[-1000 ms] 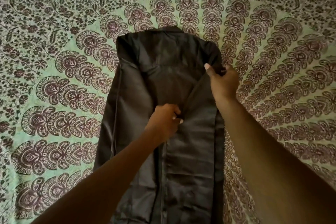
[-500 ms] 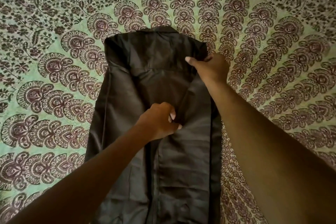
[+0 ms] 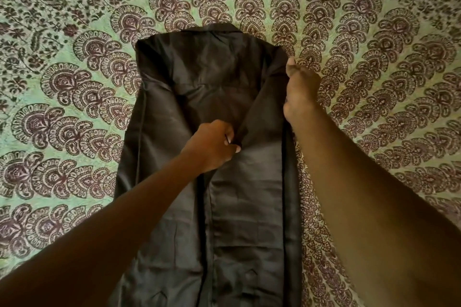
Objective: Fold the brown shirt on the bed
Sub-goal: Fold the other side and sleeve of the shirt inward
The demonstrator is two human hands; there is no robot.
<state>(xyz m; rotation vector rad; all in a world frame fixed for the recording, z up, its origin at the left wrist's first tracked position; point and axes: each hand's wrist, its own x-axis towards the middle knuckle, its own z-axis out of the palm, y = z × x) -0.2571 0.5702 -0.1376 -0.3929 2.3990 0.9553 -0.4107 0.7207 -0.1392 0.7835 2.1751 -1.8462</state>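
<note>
One brown shirt (image 3: pixel 199 112) lies lengthwise on the bed (image 3: pixel 62 107), collar toward the far edge, its lower part running out of view at the near edge; both long sides are turned inward, so it forms one narrow strip; one patterned green and maroon bedspread (image 3: pixel 374 57) covers the whole bed around it. Two bare hands work on it; the left hand (image 3: pixel 212 147) is closed, pinching a fold of cloth near the shirt's middle; the right hand (image 3: pixel 300 90) is closed around the shirt's right edge just below the shoulder, lifting that flap slightly off the bedspread; both forearms reach in from the near edge.
</note>
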